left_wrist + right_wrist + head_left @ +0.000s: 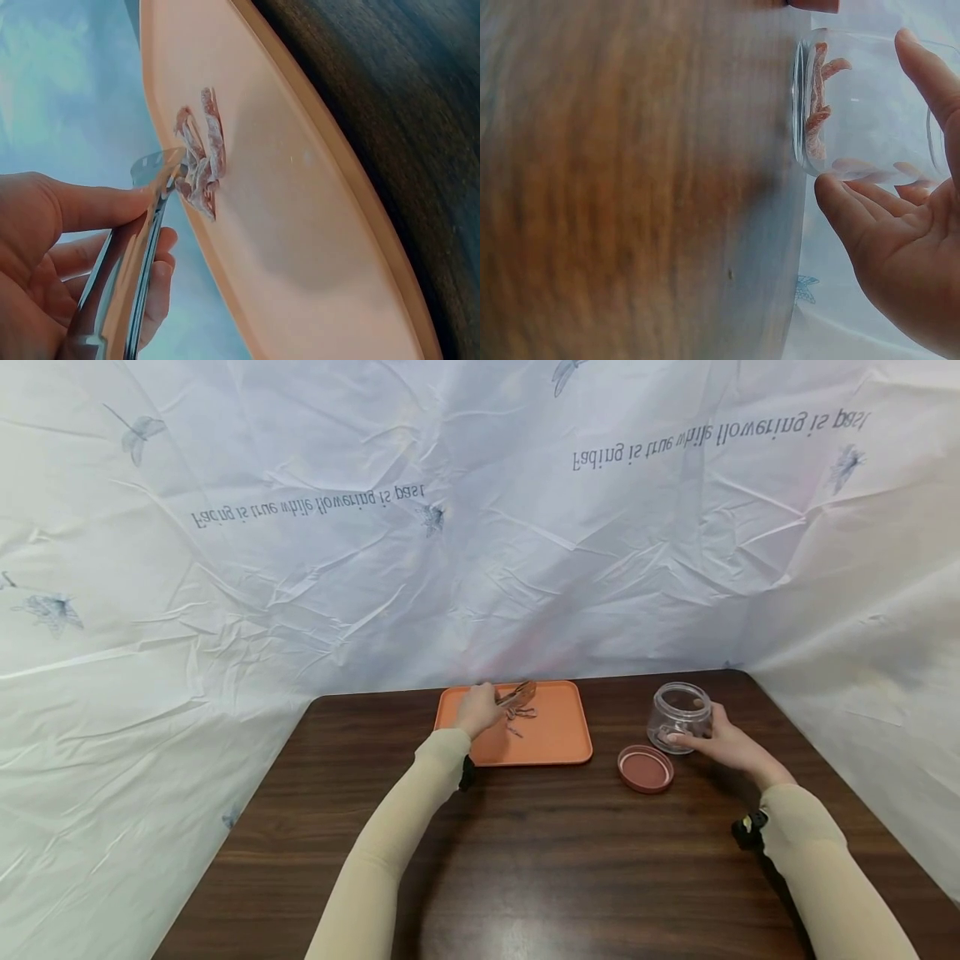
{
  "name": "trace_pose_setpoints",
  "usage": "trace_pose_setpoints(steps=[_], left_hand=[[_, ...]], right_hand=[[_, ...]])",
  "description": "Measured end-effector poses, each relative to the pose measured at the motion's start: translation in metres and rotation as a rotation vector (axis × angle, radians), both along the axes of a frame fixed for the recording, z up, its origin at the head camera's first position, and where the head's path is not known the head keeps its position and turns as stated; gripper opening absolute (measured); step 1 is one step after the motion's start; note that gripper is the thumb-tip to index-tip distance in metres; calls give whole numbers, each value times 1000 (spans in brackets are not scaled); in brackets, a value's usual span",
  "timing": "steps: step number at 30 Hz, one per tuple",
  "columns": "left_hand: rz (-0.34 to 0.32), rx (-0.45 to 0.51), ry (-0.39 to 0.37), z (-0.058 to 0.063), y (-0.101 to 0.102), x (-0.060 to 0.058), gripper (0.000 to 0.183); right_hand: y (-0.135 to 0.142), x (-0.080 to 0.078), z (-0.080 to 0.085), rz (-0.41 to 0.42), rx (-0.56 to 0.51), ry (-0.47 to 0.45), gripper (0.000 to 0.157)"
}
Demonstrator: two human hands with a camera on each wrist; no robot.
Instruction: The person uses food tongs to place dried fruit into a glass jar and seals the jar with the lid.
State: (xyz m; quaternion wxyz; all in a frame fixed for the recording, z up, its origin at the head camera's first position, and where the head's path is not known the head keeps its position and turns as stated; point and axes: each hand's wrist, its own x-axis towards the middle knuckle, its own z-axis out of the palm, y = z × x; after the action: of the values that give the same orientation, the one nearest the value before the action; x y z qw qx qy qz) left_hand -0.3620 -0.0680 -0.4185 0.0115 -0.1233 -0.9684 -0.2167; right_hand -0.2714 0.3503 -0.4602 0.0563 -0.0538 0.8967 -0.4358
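Note:
My left hand (477,712) grips a pair of metal tongs (124,281) over the orange tray (558,743). In the left wrist view the tong tips overlap the edge of a small pile of reddish-brown strips (214,135) with a whitish dusting. Over on the right, my right hand (731,747) holds a clear, open jar (877,97) standing upright on the table, thumb on one side and fingers round the other. A few similar strips (817,112) lie at the jar's bottom. Its dark-red lid (646,769) rests just in front.
The dark wooden table (510,860) carries the tray at its back edge, left of the jar. White printed sheeting (360,568) hangs behind the table and along both sides.

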Motion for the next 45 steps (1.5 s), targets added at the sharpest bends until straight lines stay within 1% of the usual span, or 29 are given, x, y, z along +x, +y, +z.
trace_pose_setpoints(steps=[3, 8, 11, 15, 16, 20, 22, 25, 29, 33, 39, 45], left_hand=[[5, -4, 14, -1, -2, -1, 11], [6, 27, 9, -1, -4, 0, 14], [0, 64, 9, 3, -6, 0, 17], [-5, 121, 10, 12, -10, 2, 22], [-5, 126, 20, 14, -11, 2, 22], [9, 142, 10, 19, -16, 4, 25], [15, 127, 3, 19, -20, 2, 22], [22, 92, -13, 18, -28, -3, 24], [25, 32, -2, 16, -38, -6, 29], [18, -7, -2, 13, -45, -10, 21], [-1, -85, -13, 8, -46, -12, 20], [-5, -95, -20, 10, -41, -16, 25]], right_hand=[[0, -1, 1, 4, 1, 4, 113], [-1, 0, 2, 7, 1, 6, 113], [-1, 1, 2, 7, 4, 7, 113], [-1, 2, 2, 2, 10, 5, 113], [-1, 2, 2, 2, 13, 6, 113], [-2, 2, 1, -1, 15, 12, 113], [-2, 2, 1, -1, 16, 13, 113], [-2, 2, 1, -2, 21, 9, 113], [0, 1, 1, 0, 19, 1, 114], [1, -2, 0, -1, 15, -7, 115], [0, -2, -1, -6, 12, -11, 115], [-1, 0, -1, -3, 7, -1, 113]])
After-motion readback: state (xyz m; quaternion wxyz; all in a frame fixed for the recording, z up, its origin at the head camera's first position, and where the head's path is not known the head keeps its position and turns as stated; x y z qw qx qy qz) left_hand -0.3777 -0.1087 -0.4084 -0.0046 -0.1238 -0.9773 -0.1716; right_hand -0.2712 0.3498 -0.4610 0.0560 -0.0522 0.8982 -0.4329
